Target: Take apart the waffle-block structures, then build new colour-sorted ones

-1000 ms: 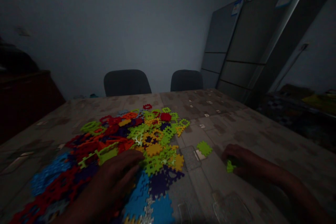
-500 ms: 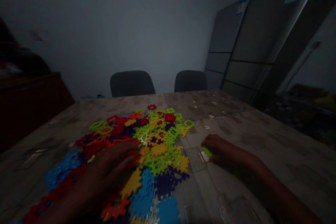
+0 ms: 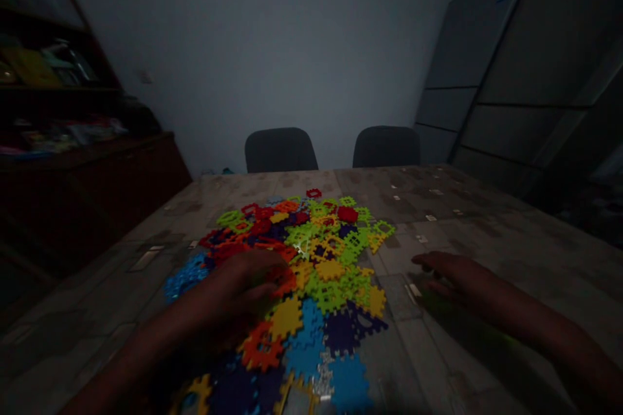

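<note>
A pile of flat, notched plastic building pieces (image 3: 331, 269) in red, orange, yellow, green, blue and purple lies on the table. My left hand (image 3: 248, 279) is over the pile's left side, fingers and thumb apart above orange and red pieces. No piece shows in its grasp, though the palm side is hidden. To the right of the pile, my right hand (image 3: 450, 275) is low over the tabletop, its fingers stretched forward and the thumb apart. A dim green tint shows beneath it; whether that is a piece is unclear.
The table (image 3: 487, 233) has a patterned, stone-like top. Two dark chairs (image 3: 281, 150) stand at its far edge. A dark wooden cabinet (image 3: 111, 175) with shelves is on the left, and a tall grey cabinet (image 3: 520, 71) on the right. The room is dim.
The view has turned left, so everything sits farther right. The green piece at my right fingertips no longer shows, and those fingers are straighter. My left hand stays over the pile.
</note>
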A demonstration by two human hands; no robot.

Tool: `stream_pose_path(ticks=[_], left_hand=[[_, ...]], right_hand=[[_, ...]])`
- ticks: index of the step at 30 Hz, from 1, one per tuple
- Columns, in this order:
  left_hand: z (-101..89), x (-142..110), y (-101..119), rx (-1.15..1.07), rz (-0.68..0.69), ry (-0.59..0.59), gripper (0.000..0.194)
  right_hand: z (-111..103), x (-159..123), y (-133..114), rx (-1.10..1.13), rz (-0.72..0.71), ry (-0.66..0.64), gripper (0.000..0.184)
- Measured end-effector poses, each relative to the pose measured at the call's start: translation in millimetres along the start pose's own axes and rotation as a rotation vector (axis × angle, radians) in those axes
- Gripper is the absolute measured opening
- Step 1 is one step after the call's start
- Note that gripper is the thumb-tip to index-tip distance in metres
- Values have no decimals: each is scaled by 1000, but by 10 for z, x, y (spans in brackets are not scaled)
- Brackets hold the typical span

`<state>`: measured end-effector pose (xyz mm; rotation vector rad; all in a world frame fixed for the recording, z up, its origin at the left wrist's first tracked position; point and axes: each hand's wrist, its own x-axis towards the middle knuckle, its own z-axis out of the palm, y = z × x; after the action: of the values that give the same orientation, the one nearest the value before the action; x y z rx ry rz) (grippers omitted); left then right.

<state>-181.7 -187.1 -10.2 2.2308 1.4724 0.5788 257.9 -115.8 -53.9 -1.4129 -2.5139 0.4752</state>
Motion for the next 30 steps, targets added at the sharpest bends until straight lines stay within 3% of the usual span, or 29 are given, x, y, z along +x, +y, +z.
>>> stream_pose_path(ticks=[6,12,16,18,21,23,30], left_hand=[[349,-9,355,90,114,-82,29],[646,56,435,283,100,-80,29],[698,121,473,294,94,-32,18],[696,175,514,290,159,-77,12],[685,272,581,324,273,-172,18],[691,336,607,367,280,-187,20],[810,412,523,506,242,-99,19]], right_hand=[[124,97,-329,50,-85,-28,39],[234,123,-369,60,-112,-26,35],[266,123,-314,56,-126,21,32],[275,123,-285,54,-134,30,31],[274,114,-251,57,-126,68,31],[267,105,-241,48,-126,83,32],[264,89,-255,40,-156,97,30]])
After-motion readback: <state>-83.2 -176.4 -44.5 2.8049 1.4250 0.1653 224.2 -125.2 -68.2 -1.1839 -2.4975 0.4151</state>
